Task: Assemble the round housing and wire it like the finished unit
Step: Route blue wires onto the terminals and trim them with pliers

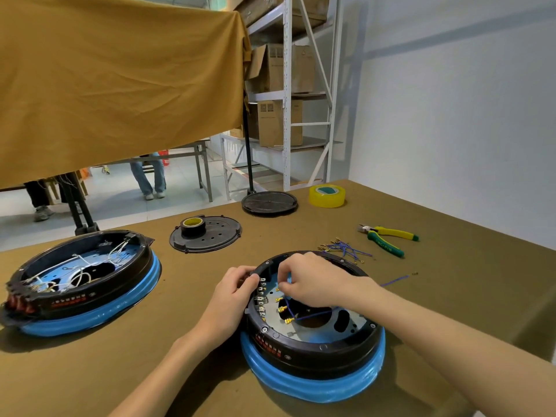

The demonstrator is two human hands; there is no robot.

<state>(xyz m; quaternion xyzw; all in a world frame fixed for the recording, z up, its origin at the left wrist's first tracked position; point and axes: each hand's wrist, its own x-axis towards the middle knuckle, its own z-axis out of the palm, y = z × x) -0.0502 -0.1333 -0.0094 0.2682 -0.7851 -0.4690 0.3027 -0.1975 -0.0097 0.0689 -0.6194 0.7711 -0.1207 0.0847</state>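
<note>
Down inside the round housing (313,335), the right hand (313,281) reaches in with its fingertips pinched together, and it looks like they hold the end of a thin blue wire (304,316) near a row of small metal tabs (261,296) on the inner wall. The pinch is tiny, so I cannot be fully sure what sits between the fingers. The left hand (236,291) curls over the rim on the near left side and grips it, keeping the housing from sliding. The housing sits on the brown table (120,371), right in front of the person, with a blue ring round its bottom. A few gold clips (281,310) on wire ends lie inside, close to the tabs. To do this step well, I think each clip should be lined up straight with its tab and pushed on gently until it sits snug, while the left hand holds firm. A crooked push could bend a tab. The finished unit (81,284) rests well off to the left, with white wires looped inside, and it is good to look at it to see where each wire goes. More blue wires (346,249) wait in a little pile just past the housing. Beside them lie yellow and green pliers (388,237). Farther back sit a black lid (222,236) with a black tape roll (193,226) on it, and a yellow tape roll (327,196).
</note>
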